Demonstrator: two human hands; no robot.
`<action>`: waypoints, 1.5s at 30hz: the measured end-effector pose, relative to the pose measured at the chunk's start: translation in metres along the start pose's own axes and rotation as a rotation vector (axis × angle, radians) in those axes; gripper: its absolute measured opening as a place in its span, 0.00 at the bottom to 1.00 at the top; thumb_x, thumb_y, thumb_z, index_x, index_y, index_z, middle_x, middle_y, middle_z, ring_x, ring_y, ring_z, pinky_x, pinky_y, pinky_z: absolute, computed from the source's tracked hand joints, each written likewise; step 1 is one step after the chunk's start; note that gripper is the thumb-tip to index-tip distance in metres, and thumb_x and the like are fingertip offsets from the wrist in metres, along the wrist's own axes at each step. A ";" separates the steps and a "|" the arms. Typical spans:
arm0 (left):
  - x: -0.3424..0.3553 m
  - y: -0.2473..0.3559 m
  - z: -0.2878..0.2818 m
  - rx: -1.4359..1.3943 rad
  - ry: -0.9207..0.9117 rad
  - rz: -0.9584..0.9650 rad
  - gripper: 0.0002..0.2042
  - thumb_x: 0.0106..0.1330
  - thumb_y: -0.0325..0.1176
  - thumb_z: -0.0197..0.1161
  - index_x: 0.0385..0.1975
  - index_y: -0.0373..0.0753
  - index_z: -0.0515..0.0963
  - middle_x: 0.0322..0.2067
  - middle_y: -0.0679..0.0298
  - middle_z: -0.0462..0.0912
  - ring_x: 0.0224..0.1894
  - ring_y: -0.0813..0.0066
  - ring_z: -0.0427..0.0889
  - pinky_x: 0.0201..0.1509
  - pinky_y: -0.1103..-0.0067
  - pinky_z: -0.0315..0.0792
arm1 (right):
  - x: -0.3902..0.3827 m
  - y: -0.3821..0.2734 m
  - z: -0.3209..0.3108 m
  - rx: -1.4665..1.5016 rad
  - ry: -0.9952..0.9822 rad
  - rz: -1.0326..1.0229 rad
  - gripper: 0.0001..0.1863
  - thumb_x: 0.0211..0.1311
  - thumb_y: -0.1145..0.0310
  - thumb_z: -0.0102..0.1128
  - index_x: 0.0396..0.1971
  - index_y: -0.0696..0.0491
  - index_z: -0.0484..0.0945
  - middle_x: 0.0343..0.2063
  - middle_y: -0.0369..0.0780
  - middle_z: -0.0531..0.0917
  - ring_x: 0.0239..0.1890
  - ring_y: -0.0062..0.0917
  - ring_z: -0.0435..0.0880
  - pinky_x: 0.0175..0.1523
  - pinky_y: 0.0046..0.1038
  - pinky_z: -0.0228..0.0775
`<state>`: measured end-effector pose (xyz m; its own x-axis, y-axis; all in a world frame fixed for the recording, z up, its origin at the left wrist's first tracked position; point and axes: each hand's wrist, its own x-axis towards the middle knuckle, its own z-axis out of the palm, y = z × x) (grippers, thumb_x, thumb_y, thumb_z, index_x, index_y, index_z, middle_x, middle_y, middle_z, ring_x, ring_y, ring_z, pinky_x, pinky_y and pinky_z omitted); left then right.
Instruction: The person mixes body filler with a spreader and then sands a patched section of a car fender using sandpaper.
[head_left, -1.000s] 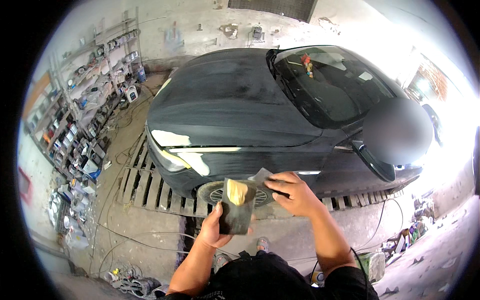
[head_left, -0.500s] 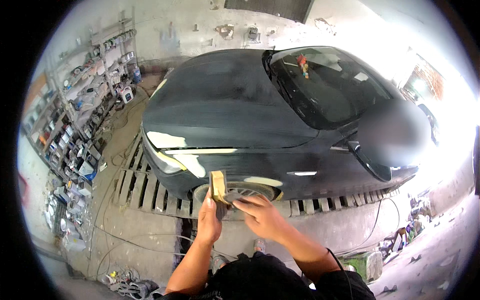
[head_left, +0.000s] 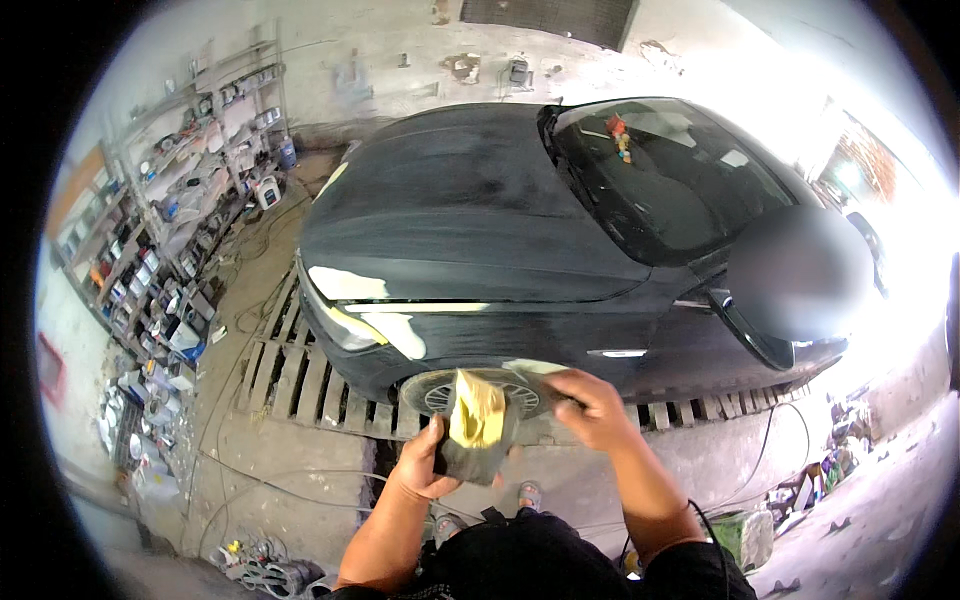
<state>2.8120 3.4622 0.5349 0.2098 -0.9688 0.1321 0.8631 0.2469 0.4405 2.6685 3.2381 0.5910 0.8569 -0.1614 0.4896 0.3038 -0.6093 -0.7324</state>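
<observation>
Left hand (head_left: 424,464): grasps board (head_left: 470,464), fingers partly hidden
Yellow putty (head_left: 484,410): lower centre
Right hand (head_left: 598,412): pinches spreader (head_left: 542,371), outline unclear

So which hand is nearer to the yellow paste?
The left hand: it grips the dark board that carries the yellow paste. The right hand is to the paste's right, not touching it.

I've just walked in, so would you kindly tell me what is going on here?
The person's left hand holds a dark flat board carrying a yellow paste-like lump. The right hand is beside it; anything it grips is hard to make out. Beyond them stands a dark car with pale patches at its front.
</observation>
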 end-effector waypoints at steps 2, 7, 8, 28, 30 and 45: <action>0.007 0.007 0.013 0.136 0.065 0.147 0.34 0.70 0.57 0.47 0.66 0.37 0.59 0.60 0.49 0.69 0.61 0.52 0.72 0.54 0.57 0.75 | -0.024 0.004 0.006 0.429 0.136 0.297 0.21 0.60 0.78 0.57 0.55 0.59 0.72 0.48 0.44 0.80 0.47 0.30 0.81 0.52 0.32 0.73; 0.020 -0.021 0.000 0.517 0.194 0.413 0.33 0.75 0.55 0.35 0.67 0.31 0.54 0.62 0.50 0.66 0.64 0.60 0.67 0.67 0.67 0.60 | -0.038 -0.011 0.054 0.517 -0.055 0.662 0.26 0.61 0.78 0.58 0.60 0.59 0.66 0.47 0.43 0.79 0.47 0.26 0.80 0.52 0.29 0.74; 0.023 -0.027 -0.002 0.626 0.166 0.480 0.34 0.75 0.55 0.34 0.68 0.30 0.53 0.63 0.51 0.66 0.64 0.62 0.66 0.68 0.69 0.58 | -0.036 -0.005 0.064 0.576 0.004 0.685 0.26 0.61 0.78 0.57 0.60 0.58 0.66 0.47 0.43 0.79 0.47 0.26 0.79 0.52 0.28 0.73; -0.003 -0.002 -0.026 -0.103 -0.064 -0.220 0.34 0.65 0.54 0.58 0.63 0.36 0.62 0.53 0.45 0.74 0.48 0.41 0.79 0.40 0.51 0.79 | 0.012 -0.020 0.007 -0.102 -0.244 -0.061 0.18 0.56 0.77 0.58 0.49 0.55 0.78 0.55 0.46 0.75 0.61 0.40 0.70 0.62 0.40 0.64; 0.001 -0.003 -0.022 -0.157 0.002 -0.164 0.36 0.63 0.56 0.59 0.64 0.38 0.62 0.54 0.46 0.73 0.49 0.40 0.79 0.41 0.49 0.78 | 0.006 -0.018 -0.002 -0.206 -0.182 0.010 0.18 0.56 0.77 0.58 0.49 0.57 0.77 0.52 0.45 0.77 0.58 0.37 0.74 0.61 0.37 0.65; 0.054 -0.021 0.015 -0.038 0.326 0.051 0.30 0.57 0.26 0.53 0.64 0.41 0.64 0.58 0.58 0.73 0.58 0.59 0.74 0.62 0.62 0.69 | -0.051 0.049 0.023 0.848 0.068 0.614 0.22 0.57 0.75 0.64 0.52 0.60 0.73 0.41 0.37 0.81 0.42 0.19 0.78 0.48 0.23 0.70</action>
<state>2.7983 3.4054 0.5460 0.3838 -0.9126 -0.1406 0.8629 0.3003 0.4064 2.6491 3.2345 0.5195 0.9454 -0.3177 -0.0722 0.0396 0.3318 -0.9425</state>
